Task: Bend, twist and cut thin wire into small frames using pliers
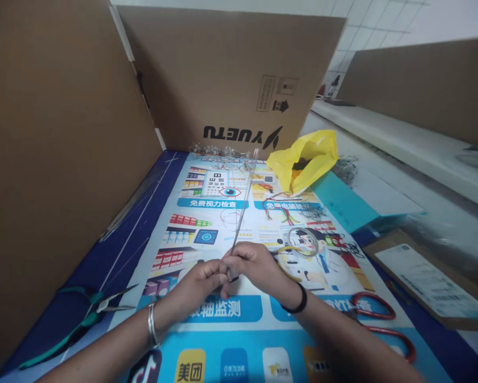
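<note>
Close together over the middle of the printed poster, both hands have their fingertips pinched. Thin metal wires (242, 215) rise from between them and slant toward the back of the poster. My right hand (257, 264) is closed on the lower end of these wires. Touching it from the left, my left hand (207, 277) pinches at the same spot; the exact grip is partly hidden by the fingers. Green-handled pliers (102, 305) lie with jaws apart left of my left forearm. Red-handled scissors (394, 314) rest beside my right forearm.
Cardboard panels (223, 74) stand at the back and left. A yellow plastic bag (310, 157), a teal box (346, 202) and a labelled brown parcel (434, 282) are on the right. Loose wires (131, 210) lie along the left panel. Coils (302, 240) and colored wires (288, 215) lie on the poster.
</note>
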Motion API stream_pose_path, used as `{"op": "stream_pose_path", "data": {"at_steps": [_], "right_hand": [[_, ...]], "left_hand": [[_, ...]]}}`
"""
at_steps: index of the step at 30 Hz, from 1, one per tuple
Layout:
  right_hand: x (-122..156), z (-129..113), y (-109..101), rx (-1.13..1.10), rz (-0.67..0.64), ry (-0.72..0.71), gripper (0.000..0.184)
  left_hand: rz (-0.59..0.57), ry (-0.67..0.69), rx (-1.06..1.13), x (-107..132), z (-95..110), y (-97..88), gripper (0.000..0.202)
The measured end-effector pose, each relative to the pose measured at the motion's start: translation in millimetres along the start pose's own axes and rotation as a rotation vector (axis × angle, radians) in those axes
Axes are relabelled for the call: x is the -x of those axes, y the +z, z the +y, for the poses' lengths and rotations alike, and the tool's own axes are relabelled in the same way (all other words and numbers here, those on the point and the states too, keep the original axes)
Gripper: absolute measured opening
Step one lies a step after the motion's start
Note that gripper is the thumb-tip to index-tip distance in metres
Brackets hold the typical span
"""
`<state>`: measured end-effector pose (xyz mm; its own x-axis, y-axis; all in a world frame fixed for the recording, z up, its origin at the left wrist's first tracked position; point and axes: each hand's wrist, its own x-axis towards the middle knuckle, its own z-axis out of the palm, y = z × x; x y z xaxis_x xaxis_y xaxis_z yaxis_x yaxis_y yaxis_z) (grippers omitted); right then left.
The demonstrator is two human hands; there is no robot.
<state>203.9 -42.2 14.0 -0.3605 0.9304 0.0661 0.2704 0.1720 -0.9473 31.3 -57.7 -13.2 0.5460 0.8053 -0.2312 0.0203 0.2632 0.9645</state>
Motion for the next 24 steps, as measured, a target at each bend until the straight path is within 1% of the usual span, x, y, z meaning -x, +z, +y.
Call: {"op": "stream_pose_path", "data": {"at_steps": [3,8,9,11,13,14,16,17,19,21,22,24], "right_hand": [[-0.5,3.4,4.5,0.018,0.079,0.024,0.019],[-2.9,14.3,13.0,-0.004,0.131,-0.019,0.021],[-3.0,15.6,13.7,-0.014,0.121,-0.009,0.022],[-1.8,16.5,11.7,-0.009,0.053,0.014,0.023],[2.4,15.5,3.2,0.094,-0.011,0.015,0.018],[6.2,14.8,-4.3,0.193,-0.025,0.001,0.015],[18.3,14.0,-26.0,0.444,0.047,-0.029,0.022],[26.9,14.4,-40.2,0.585,0.089,-0.045,0.022],[50.5,16.8,-73.4,0.822,0.121,-0.060,0.023],[82.9,20.4,-108.3,0.977,0.186,0.017,0.023],[101.9,22.1,-123.9,1.033,0.218,0.077,0.024],[141.9,25.0,-147.1,1.083,0.257,0.181,0.023]], "left_hand": [[0.128,-0.019,0.027,4.2,-5.1,11.5,0.026],[0.274,0.001,-0.130,9.0,-4.9,20.2,0.034],[0.297,-0.002,-0.145,9.3,-4.2,20.5,0.034],[0.337,-0.014,-0.156,9.1,-4.1,19.8,0.036],[0.356,-0.030,-0.160,8.4,-6.2,16.9,0.037],[0.366,-0.039,-0.154,8.0,-7.8,14.7,0.037],[0.405,-0.059,-0.116,7.0,-11.2,9.4,0.036],[0.432,-0.067,-0.087,6.6,-12.7,6.8,0.037],[0.478,-0.062,-0.038,6.0,-14.3,2.5,0.039],[0.502,-0.045,-0.015,5.8,-14.7,-0.1,0.040],[0.514,-0.042,-0.005,5.5,-14.6,-0.9,0.040],[0.521,-0.055,0.019,4.2,-14.3,-2.3,0.040]]}}
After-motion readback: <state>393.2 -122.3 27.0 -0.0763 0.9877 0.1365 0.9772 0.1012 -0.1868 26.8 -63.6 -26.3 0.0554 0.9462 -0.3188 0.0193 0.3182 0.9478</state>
